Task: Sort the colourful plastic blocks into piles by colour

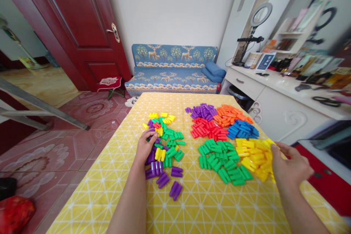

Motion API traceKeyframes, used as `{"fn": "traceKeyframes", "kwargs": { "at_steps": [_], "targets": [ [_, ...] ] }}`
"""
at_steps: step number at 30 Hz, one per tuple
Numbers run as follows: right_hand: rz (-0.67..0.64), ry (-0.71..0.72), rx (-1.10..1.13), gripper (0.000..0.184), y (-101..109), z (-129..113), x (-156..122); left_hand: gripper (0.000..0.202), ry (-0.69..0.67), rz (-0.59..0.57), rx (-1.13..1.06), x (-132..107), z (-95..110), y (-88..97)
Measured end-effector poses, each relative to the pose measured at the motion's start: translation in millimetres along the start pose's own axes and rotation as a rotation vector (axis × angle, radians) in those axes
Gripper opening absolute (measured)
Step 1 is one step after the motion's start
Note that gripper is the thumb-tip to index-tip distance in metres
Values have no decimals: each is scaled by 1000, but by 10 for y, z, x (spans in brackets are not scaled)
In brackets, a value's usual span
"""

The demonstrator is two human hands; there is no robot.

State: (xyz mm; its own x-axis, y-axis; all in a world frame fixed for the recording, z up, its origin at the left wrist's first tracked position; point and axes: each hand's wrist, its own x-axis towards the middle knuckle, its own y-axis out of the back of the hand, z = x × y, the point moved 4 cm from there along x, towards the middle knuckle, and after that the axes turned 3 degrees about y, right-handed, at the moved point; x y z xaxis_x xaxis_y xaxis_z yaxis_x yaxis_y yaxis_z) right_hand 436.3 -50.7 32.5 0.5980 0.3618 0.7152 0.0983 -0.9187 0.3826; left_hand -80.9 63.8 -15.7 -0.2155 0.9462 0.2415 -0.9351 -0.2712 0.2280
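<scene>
My left hand (146,145) rests at the left side of a mixed pile of small plastic tube-shaped pieces, its thumb and forefinger curled close together. Purple pieces (157,168), green pieces (171,134) and yellow pieces (160,154) lie around it; whatever its fingertips grip is hidden. On the right, my right hand (291,162) is closed at the edge of the yellow pile (253,155), with a yellow plastic piece (270,142) at its fingertips. Beside that pile are sorted green (219,157), red (208,129), blue (241,130), orange (230,114) and purple (203,111) heaps.
A yellow patterned cloth (197,208) covers the table. Beyond it stands a blue sofa (170,75) with deer on its cover. A white dresser (285,106) with a ring light (260,14) is at the right. A red stool (110,81) stands by the door (74,18).
</scene>
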Motion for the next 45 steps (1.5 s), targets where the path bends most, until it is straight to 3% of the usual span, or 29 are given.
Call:
{"fn": "traceKeyframes", "kwargs": {
  "at_steps": [3, 8, 14, 17, 19, 22, 28, 30, 34, 38, 41, 45],
  "targets": [
    [44, -24, -139, 35, 6, 5, -75, 26, 13, 2, 9, -1, 5, 3],
    [-16, -2, -163, 35, 3, -3, -196, 26, 5, -2, 15, -2, 32, 0],
    [73, -45, -161, 29, 45, 69, -209, 24, -6, 4, 9, -7, 35, 1],
    [135, 22, -84, 20, 61, -41, -220, 23, -11, 19, 4, -12, 38, 5],
    [153, 96, 35, 18, 60, -242, -267, 23, -16, 22, -4, -16, 44, 4],
    [-11, 188, 287, 19, -20, -725, -449, 22, -21, 20, -4, -20, 56, 0],
    [-720, 306, 651, 19, -465, -1876, -1261, 23, -15, 14, 28, -13, 54, 0],
    [-845, 327, 669, 28, -673, -2160, -1493, 23, -12, 16, 37, -9, 42, 4],
    [-897, 336, 544, 44, -1137, -2513, -1695, 23, -22, 8, 47, -10, 31, 8],
    [-991, 336, 342, 53, -1484, -2639, -1775, 22, -25, 14, 42, -14, 28, 10],
    [-1027, 344, 324, 51, -1551, -2660, -1855, 23, -26, 16, 35, -9, 20, 3],
    [-934, 315, 469, 47, -1452, -2657, -1953, 23, -23, 26, 27, 0, 7, -3]
  ]
}}
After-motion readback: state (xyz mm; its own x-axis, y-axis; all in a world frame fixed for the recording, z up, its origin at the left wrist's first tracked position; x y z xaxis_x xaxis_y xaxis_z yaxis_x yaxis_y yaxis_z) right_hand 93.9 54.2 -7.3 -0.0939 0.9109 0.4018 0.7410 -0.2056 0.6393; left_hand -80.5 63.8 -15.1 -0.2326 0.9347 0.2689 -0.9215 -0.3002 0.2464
